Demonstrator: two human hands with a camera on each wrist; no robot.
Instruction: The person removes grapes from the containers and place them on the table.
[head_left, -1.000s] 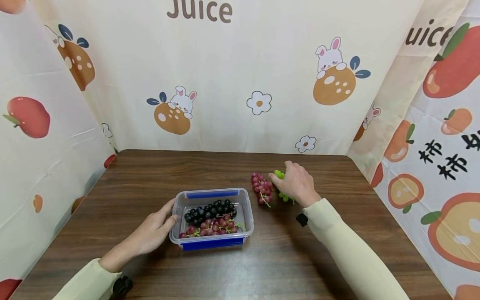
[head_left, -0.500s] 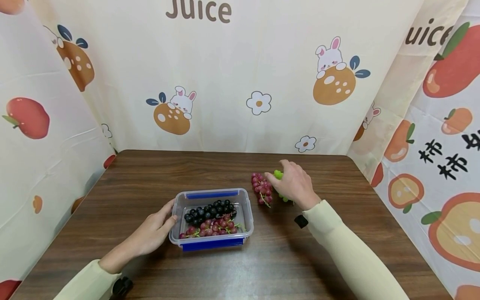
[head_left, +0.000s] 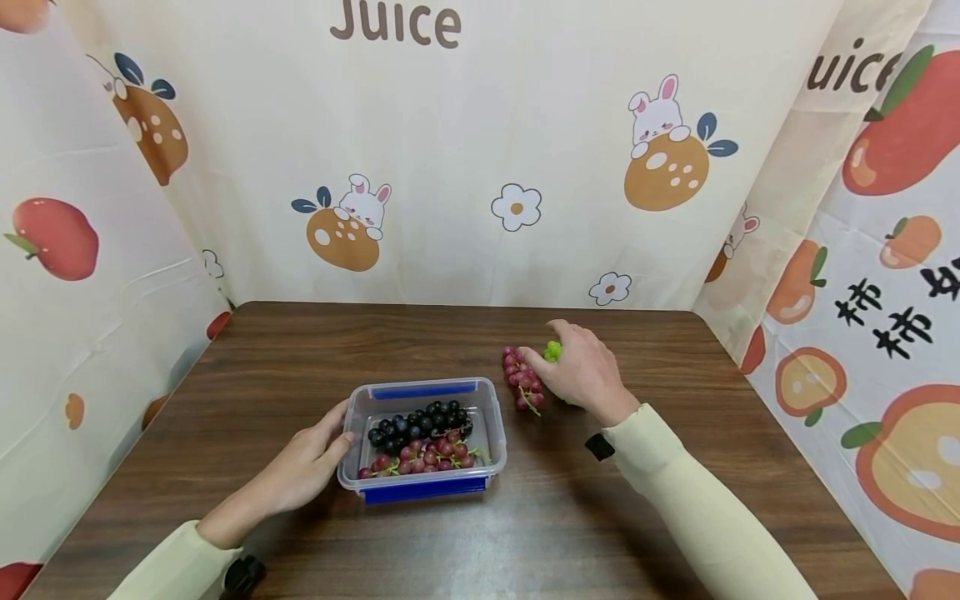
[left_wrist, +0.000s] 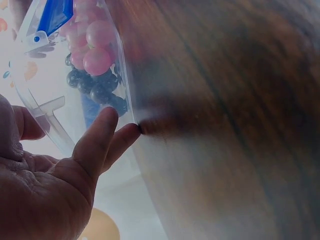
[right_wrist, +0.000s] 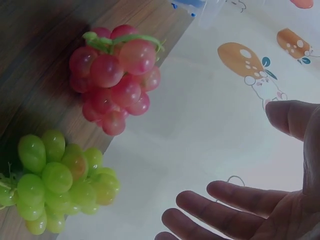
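I have my right hand (head_left: 581, 371) spread wide and holding nothing, palm down above the table (head_left: 420, 550), thumb well away from the forefinger, short of the far edge and to the left of the far right corner. The green grapes (right_wrist: 65, 180) lie below it: from my head a few show in the gap between thumb and forefinger, the rest hidden by my hand, while the right wrist view has my fingertips apart from them. Just beside, toward the table's left edge, lies a red bunch (head_left: 521, 390); my thumb tip overlaps it from above, and I cannot tell whether it touches. My left hand (head_left: 303, 467) rests against the left wall of the clear box (head_left: 491, 425), fingers nearly straight, thumb up at the rim. The box stands farther from the table's far edge than the bunches; inside, black grapes (head_left: 420, 423) lie behind red grapes (head_left: 423, 457).
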